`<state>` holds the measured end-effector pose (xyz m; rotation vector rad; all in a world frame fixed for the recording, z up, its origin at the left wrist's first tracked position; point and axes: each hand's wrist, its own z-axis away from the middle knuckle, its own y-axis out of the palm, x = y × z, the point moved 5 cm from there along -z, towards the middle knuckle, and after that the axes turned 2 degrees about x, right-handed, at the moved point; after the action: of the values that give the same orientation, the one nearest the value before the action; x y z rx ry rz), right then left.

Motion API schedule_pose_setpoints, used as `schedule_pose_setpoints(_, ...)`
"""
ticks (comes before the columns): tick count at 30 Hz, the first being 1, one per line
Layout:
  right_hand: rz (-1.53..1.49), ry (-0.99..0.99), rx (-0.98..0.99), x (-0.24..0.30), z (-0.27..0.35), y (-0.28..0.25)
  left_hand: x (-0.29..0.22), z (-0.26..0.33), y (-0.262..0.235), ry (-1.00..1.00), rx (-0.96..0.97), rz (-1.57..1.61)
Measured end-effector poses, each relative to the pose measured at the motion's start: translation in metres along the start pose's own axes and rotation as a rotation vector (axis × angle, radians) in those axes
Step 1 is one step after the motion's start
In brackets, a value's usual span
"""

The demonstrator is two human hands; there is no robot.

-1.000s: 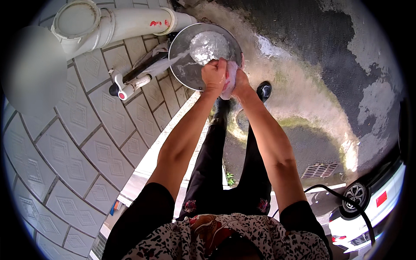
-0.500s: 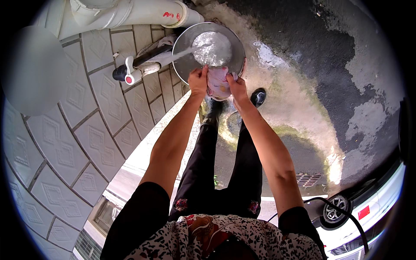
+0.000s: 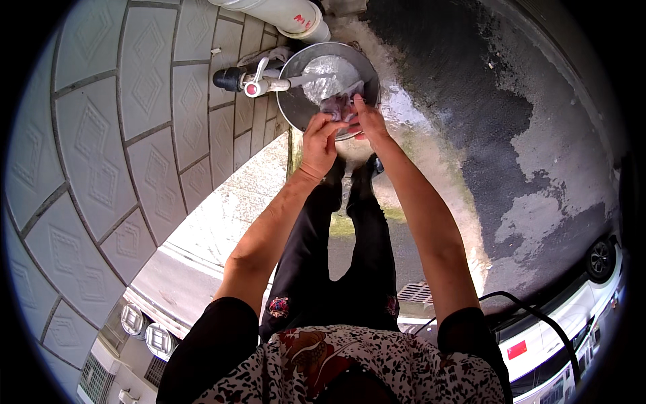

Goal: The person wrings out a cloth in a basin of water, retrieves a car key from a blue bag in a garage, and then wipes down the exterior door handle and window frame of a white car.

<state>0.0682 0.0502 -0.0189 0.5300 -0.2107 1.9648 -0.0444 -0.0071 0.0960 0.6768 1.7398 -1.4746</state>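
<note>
A round metal basin point(image 3: 288, 106) stands by the tiled wall with water in it. From a white tap point(image 3: 264, 85) with a small white lever, a stream of water runs into the basin. At its near side, a wet pinkish-grey cloth point(image 3: 338, 106) is bunched up over the water. My left hand point(image 3: 321, 141) is closed on the cloth's near end, its fingers bent and thumb pressed in. My right hand point(image 3: 370, 121) grips the cloth from the right, thumb on top and fingers partly hidden below. The two hands nearly touch.
A thick white pipe point(image 3: 294, 19) runs along the wall behind the basin. The tiled wall point(image 3: 148, 87) rises at the left. Wet, patchy concrete point(image 3: 444, 155) lies to the right, with a floor grate point(image 3: 415, 292) and a white car point(image 3: 558, 320) at the lower right.
The cloth was spread out between my hands and is now bunched up. My hands have come closer together, and the left has turned inward. The view has shifted.
</note>
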Motion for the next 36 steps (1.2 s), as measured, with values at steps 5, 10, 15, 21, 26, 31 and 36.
schedule_pose_setpoints(5, 0.166, 0.195, 0.329, 0.018, 0.005, 0.003, -0.03, -0.016, 0.006, 0.172, 0.2, 0.069)
schedule_pose_setpoints(10, 0.699, 0.135, -0.014, 0.045, -0.005, -0.012, -0.02, -0.01, -0.009, 0.035, 0.268, -0.086)
schedule_pose_setpoints(15, -0.232, -0.16, -0.197, 0.063, 0.017, -0.033, 0.067, 0.023, -0.013, -0.547, 0.361, -0.288)
schedule_pose_setpoints(21, -0.426, -0.09, 0.196, 0.07, 0.028, -0.042, 0.037, 0.003, -0.046, -0.481, -0.066, -0.576)
schedule_pose_setpoints(26, -0.328, -0.184, 0.4, 0.108, 0.026, -0.047, -0.04, 0.007, -0.045, -0.53, -0.293, -0.704)
schedule_pose_setpoints(31, 0.333, -0.054, 0.256, 0.107, -0.016, -0.068, -0.043, 0.048, 0.075, -0.991, 0.222, -0.21)
schedule_pose_setpoints(36, 0.686, -0.133, 0.254, 0.083, -0.021, -0.102, -0.065, 0.071, 0.117, -1.106, -0.002, -0.067)
